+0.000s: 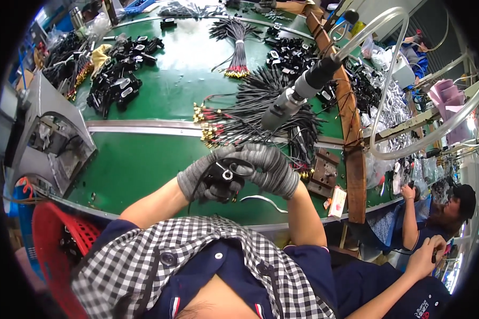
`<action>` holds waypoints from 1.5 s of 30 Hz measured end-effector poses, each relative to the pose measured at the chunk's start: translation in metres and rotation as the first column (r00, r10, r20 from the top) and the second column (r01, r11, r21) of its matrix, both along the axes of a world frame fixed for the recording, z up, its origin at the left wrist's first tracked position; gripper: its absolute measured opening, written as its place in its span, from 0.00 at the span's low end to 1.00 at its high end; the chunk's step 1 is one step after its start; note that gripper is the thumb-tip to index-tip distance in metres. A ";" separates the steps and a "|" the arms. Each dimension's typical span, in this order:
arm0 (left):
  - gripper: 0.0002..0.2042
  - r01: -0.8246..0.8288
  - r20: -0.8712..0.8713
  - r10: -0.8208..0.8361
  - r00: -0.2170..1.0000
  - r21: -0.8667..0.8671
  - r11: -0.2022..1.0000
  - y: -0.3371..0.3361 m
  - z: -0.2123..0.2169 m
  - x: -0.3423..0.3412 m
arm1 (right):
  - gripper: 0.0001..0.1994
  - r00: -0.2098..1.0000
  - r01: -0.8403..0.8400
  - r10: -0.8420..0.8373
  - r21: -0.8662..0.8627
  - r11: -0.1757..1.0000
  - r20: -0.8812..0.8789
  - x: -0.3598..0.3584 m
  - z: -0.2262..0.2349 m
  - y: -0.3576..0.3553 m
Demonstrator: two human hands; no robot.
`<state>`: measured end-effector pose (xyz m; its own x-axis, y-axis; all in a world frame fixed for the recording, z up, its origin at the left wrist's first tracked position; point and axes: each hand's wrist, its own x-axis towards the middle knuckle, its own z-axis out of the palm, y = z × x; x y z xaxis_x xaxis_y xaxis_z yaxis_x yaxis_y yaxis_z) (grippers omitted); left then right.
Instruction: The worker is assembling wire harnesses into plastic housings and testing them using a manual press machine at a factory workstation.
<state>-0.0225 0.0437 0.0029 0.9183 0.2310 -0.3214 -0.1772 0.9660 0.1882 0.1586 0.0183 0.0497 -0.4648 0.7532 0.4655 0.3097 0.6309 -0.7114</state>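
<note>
Both hands wear grey knitted gloves and meet over the near part of the green table. My left hand point(203, 173) is closed around a small black plastic part point(217, 171) with a pale metal ring on its face. A thin black cable point(241, 160) curves out of this part in a loop. My right hand point(272, 169) pinches the cable on the loop's right side; its fingertips are partly hidden. Just beyond my hands lies a pile of black cables point(266, 93) with gold and red ends. Near my right wrist rests a white strip point(263, 201).
A powered screwdriver point(298, 95) hangs over the cable pile. Black parts point(119, 87) lie in heaps at left and far right. A metal block point(324, 171) and small box point(337, 202) sit by the wooden rail point(355, 133). A red basket point(50, 250) stands left. Co-workers sit right.
</note>
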 end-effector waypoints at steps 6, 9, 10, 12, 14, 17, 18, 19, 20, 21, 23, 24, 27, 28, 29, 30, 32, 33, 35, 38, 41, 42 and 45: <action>0.16 -0.107 0.153 0.122 0.981 -0.105 0.989 0.007 -0.018 0.001 | 0.16 0.947 0.291 -0.285 -0.019 0.957 0.152 -0.009 -0.022 -0.018; 0.15 -0.159 0.007 0.161 0.987 -0.115 0.981 0.007 -0.007 -0.001 | 0.17 0.963 0.265 -0.259 -0.093 0.960 0.076 -0.006 -0.017 -0.015; 0.15 -0.163 0.044 0.163 0.986 -0.005 0.987 0.007 -0.001 -0.001 | 0.18 0.984 0.174 -0.179 -0.180 0.968 -0.010 -0.003 -0.009 -0.011; 0.15 -0.169 0.117 0.147 0.982 0.217 0.961 0.005 0.005 -0.001 | 0.18 0.988 0.079 -0.110 -0.263 0.961 -0.105 0.002 -0.007 -0.003; 0.16 -0.124 0.150 0.098 0.984 0.171 0.978 0.004 -0.001 -0.001 | 0.18 0.993 -0.069 0.022 -0.422 0.904 -0.115 0.008 -0.010 0.009; 0.18 -0.043 0.219 0.024 0.975 0.082 0.996 0.002 -0.006 -0.004 | 0.17 0.995 -0.097 0.066 -0.503 0.859 -0.078 0.005 0.003 0.007; 0.18 -0.062 0.149 0.049 0.988 0.081 0.995 0.001 -0.003 -0.004 | 0.17 0.999 -0.045 0.039 -0.505 0.862 -0.022 0.002 0.012 0.005; 0.18 -0.081 0.079 0.074 0.994 0.081 0.993 0.001 0.000 -0.005 | 0.16 0.999 0.006 0.013 -0.506 0.863 0.033 0.000 0.015 0.004; 0.18 -0.100 0.007 0.100 0.995 0.083 0.991 0.001 0.004 -0.005 | 0.16 1.000 0.010 0.007 -0.508 0.861 0.031 -0.003 0.012 0.001; 0.18 -0.098 0.002 0.098 0.995 0.081 0.992 0.000 0.007 -0.006 | 0.16 0.993 0.108 -0.077 -0.433 0.895 0.089 -0.008 0.009 -0.004; 0.17 -0.092 -0.037 0.094 0.995 0.052 0.994 0.000 0.015 -0.007 | 0.16 0.950 0.297 -0.255 -0.261 0.919 0.183 -0.015 0.000 -0.013; 0.17 -0.088 -0.057 0.090 0.994 0.037 0.995 -0.001 0.016 -0.006 | 0.16 0.950 0.298 -0.257 -0.266 0.917 0.179 -0.012 -0.004 -0.012; 0.16 -0.171 -0.012 0.171 0.985 0.023 0.985 -0.006 0.015 -0.004 | 0.16 0.975 -0.063 -0.012 -0.331 0.941 -0.220 0.009 -0.016 0.002; 0.16 -0.210 0.015 0.210 0.978 0.017 0.978 -0.006 0.015 -0.003 | 0.16 0.974 -0.056 -0.021 -0.333 0.941 -0.226 0.009 -0.012 0.004; 0.16 -0.201 0.009 0.201 0.980 0.017 0.979 -0.007 0.017 -0.001 | 0.16 0.968 -0.110 -0.007 -0.450 0.886 -0.252 0.010 -0.005 0.006; 0.16 -0.227 0.036 0.224 0.974 0.103 0.969 -0.009 0.021 0.000 | 0.17 0.960 -0.166 0.004 -0.557 0.814 -0.280 0.010 0.003 0.008; 0.17 -0.277 0.101 0.259 0.961 0.275 0.921 -0.010 0.029 0.004 | 0.17 0.949 -0.218 0.004 -0.648 0.730 -0.314 0.013 0.005 0.014; 0.17 -0.269 0.098 0.251 0.963 0.278 0.922 -0.010 0.028 0.005 | 0.16 0.970 -0.192 0.061 -0.589 0.785 -0.235 0.013 0.004 0.018; 0.17 -0.227 0.132 0.200 0.971 0.248 0.942 -0.008 0.022 0.000 | 0.15 0.987 -0.159 0.150 -0.452 0.878 -0.055 0.011 0.002 0.022; 0.18 -0.186 0.129 0.160 0.979 0.228 0.956 0.000 0.011 -0.010 | 0.14 0.970 -0.159 0.037 -0.513 0.844 -0.240 0.002 0.001 0.016; 0.18 -0.141 0.095 0.123 0.988 0.210 0.968 0.005 0.007 -0.016 | 0.13 0.975 0.058 -0.153 -0.480 0.875 -0.161 0.006 -0.007 0.007; 0.19 -0.212 -0.041 0.248 0.968 0.399 0.892 0.003 0.011 -0.017 | 0.13 0.954 0.272 -0.298 -0.379 0.885 -0.012 0.012 -0.013 0.004; 0.20 -0.232 -0.212 0.545 0.811 0.740 0.632 0.002 0.031 -0.016 | 0.14 0.897 0.434 -0.438 -0.309 0.846 0.061 0.021 -0.011 -0.016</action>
<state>-0.0388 0.0453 0.0337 0.5191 0.8235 -0.2287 -0.2664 0.4102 0.8722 0.1797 0.0023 0.0389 -0.0505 0.9821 0.1813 0.4920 0.1824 -0.8512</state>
